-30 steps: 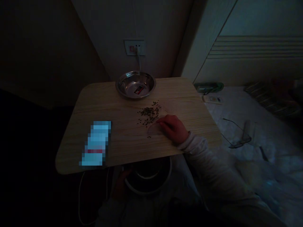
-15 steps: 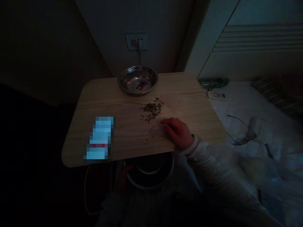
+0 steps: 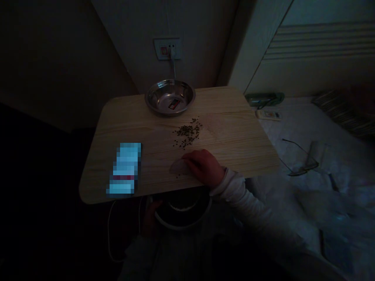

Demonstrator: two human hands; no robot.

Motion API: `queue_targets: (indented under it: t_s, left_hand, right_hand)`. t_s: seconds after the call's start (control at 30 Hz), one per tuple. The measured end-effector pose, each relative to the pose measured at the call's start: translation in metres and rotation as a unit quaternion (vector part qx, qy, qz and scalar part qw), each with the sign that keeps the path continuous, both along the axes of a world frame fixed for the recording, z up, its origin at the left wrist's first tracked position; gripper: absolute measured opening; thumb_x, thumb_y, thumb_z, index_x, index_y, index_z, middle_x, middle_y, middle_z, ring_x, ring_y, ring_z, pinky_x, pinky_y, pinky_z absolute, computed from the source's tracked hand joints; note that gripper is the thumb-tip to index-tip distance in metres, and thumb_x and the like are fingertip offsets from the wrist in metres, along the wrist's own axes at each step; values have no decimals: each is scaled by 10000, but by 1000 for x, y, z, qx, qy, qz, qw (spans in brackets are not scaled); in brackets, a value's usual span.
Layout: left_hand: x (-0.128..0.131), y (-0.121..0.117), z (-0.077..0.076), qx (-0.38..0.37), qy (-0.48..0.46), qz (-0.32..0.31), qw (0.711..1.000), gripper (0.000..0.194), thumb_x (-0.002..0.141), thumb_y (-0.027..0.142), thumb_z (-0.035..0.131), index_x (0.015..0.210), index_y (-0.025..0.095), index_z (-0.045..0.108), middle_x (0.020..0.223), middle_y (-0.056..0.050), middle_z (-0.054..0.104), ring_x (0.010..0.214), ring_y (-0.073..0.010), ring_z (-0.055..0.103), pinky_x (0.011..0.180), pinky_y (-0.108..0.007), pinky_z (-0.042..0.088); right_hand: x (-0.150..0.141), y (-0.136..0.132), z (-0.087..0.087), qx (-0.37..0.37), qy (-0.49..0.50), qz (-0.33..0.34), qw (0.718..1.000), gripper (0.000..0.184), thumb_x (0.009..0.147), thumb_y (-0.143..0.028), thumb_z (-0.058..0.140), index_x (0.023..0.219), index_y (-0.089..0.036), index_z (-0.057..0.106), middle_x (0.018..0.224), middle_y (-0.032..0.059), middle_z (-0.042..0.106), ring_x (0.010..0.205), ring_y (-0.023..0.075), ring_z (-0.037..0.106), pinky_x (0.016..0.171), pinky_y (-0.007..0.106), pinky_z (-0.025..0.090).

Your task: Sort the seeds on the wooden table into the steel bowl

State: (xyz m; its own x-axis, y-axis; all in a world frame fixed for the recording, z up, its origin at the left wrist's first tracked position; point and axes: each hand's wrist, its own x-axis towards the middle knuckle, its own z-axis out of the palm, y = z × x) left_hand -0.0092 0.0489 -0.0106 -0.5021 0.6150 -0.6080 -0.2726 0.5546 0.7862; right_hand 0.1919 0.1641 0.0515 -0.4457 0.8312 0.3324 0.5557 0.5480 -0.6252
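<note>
My right hand (image 3: pixel 203 168) rests near the front edge of the wooden table (image 3: pixel 234 136), fingers curled on a pale thin card-like piece (image 3: pixel 178 168) that lies flat on the wood. A few dark grains lie right beside that piece. A loose heap of small dark grains (image 3: pixel 187 132) sits farther back, apart from the hand. My left hand (image 3: pixel 149 219) is below the table edge, in deep shadow, against the rim of a white-rimmed bowl (image 3: pixel 183 210) held under the table.
An empty steel bowl (image 3: pixel 170 96) stands at the table's back edge under a wall socket (image 3: pixel 167 48). A lit phone screen (image 3: pixel 124 168) lies on the table's left. To the right is a bed with glasses (image 3: pixel 301 166) and a remote (image 3: pixel 268 114).
My right hand has slid the pale piece toward me and to the left, from beside the grain heap to near the front edge. A few grains came along with it.
</note>
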Motion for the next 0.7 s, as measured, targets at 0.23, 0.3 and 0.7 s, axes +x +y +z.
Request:
queue_targets:
  t_s: [0.23,0.3,0.7]
  left_hand:
    - [6,4,23,-54,18,13,998,128,464,149,644,410,252,591,527,-40,645,1076,-367,602,959,-466,447]
    - [5,2,20,-37,2,11,999,131,444,117,614,425,246,605,531,-33,638,1057,-363,608,972,-471,432]
    - [-3,1,11,-39,-50,-4,998,135,454,130,659,489,251,610,587,-37,659,1060,-364,604,945,-463,444]
  right_hand:
    - [13,4,-3,17,63,-80,995,262,919,-262,448,993,-188,689,918,76,723,853,183,651,771,320,491]
    - [17,6,-4,15,61,-107,992,269,914,-268,452,998,-181,693,916,85,720,854,194,649,772,333,495]
    - [-8,-11,2,-18,-11,-16,1000,234,918,-241,476,989,-179,690,883,76,723,824,170,648,759,311,466]
